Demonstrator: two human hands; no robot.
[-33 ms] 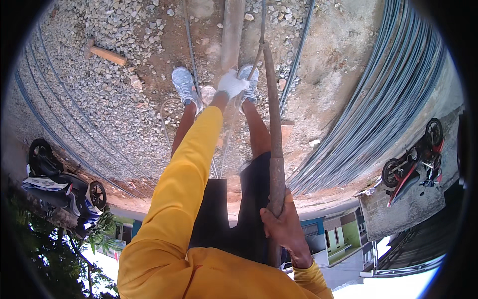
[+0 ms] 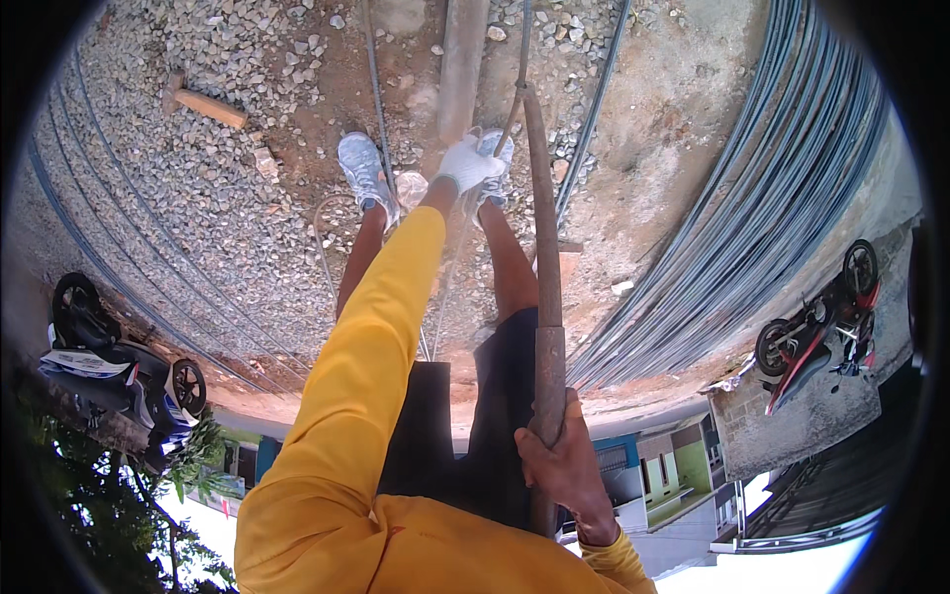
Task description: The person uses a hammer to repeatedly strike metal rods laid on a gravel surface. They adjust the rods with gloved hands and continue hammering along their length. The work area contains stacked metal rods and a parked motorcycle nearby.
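Note:
My right hand (image 2: 566, 457), bare, is wrapped round the thick lower part of a long rusty metal pipe (image 2: 547, 247). The pipe runs away from me, and its far tip meets a thin steel bar (image 2: 523, 49) that bends there. My left hand (image 2: 467, 166), in a white glove, is closed by the bar's bent end, between my shoes. The fingertips are partly hidden, but they seem to grip the bar. Just beyond this glove lies the near end of a grey beam (image 2: 460, 89). A pale round stone (image 2: 411, 185) sits beside the glove.
A hammer (image 2: 210, 107) with a wooden handle lies on the gravel at left. Many long steel bars (image 2: 722, 218) are bundled at right; a few thin ones curve along the left. Motorcycles stand at left (image 2: 124, 371) and right (image 2: 821, 322). A brick piece (image 2: 569, 259) lies near the pipe.
The view has shifted very slightly. My left hand has moved a little to the right; my right hand still grips the pipe.

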